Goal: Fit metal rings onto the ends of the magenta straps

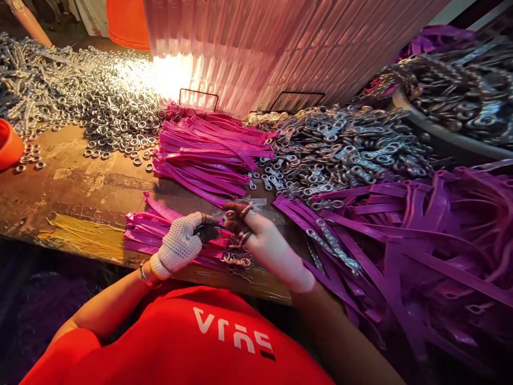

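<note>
In the head view my left hand (182,243), in a white dotted glove with dark-stained fingertips, is closed in a pinch. A small metal ring (218,233) shows at those fingertips. Close beside it, nearly touching, my right hand (268,246) wears a white glove and has its stained fingers curled; small metal bits show among them, but what they grip is unclear. Beneath both hands lies a small bundle of pink straps (146,231) at the bench's front edge. Some metal links (237,260) lie just below the fingers.
Metal rings (120,117) are heaped at the left, near an orange container (8,144). A pink strap pile (208,149) lies ahead. Metal links (352,149) are piled right of it, below a corrugated sheet (248,53). Purple straps (436,230) fill the right side.
</note>
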`<state>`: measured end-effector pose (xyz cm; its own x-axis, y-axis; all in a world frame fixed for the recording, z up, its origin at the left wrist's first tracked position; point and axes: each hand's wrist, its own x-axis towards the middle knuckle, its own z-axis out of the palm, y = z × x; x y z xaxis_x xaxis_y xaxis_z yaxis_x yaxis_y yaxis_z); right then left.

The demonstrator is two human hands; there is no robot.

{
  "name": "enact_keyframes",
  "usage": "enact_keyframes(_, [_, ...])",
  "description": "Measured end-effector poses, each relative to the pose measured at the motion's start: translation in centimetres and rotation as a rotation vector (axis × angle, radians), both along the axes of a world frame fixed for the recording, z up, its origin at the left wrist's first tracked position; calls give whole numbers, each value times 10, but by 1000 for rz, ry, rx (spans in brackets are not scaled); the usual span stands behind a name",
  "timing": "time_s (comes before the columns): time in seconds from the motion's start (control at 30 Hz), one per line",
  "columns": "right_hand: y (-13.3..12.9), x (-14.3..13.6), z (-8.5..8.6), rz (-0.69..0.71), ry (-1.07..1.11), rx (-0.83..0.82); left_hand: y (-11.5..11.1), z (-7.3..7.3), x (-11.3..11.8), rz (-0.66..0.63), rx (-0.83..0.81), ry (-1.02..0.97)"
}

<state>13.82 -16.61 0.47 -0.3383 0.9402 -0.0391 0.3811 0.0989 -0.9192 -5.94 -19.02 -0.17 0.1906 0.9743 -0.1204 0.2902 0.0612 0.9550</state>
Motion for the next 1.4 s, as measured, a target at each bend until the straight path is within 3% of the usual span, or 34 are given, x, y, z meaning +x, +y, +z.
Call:
enact_keyframes(0.07, [-14, -13, 3, 18, 78, -60, -1, 2, 1, 1, 41, -9])
enact_keyframes(0.17, [-21, -23, 0, -95, 226, -142, -6, 4, 2, 4, -120, -166])
enact_keyframes(0.27, [-25, -27, -9, -213, 266, -130, -14, 4, 3, 3, -289, -313])
enact_keyframes(0.33, [-30, -28, -15, -209, 226, -70, -17, 4, 5, 12, -318, -346])
enact_keyframes(0.5, [-33, -20, -21, -80, -57, 223, -17, 6, 6, -13, -288, -219])
enact_keyframes(0.7, [-14, -1, -12, 177, 5, 262, -9, 14, 5, -120, -524, -331])
enact_keyframes(0.8, [-12, -1, -12, 316, -63, 327, -7, 12, 9, -155, -553, -349])
enact_keyframes(0.97, [-19, 0, -13, 190, -466, 459, -4, 11, 9, -138, -468, -183])
enact_keyframes(1.03, [-21, 1, -9, 205, -572, 455, -3, 12, 8, -177, -412, -150])
enact_keyframes(1.17, [-24, -1, -4, 202, -580, 535, -4, 9, 10, -239, -469, -272])
enact_keyframes(1.3, [-28, -3, -10, 77, -606, 781, 1, 9, 17, -120, -653, -477])
enact_keyframes(1.4, [-28, 2, -17, -9, -614, 701, 23, 11, 21, -151, -611, -377])
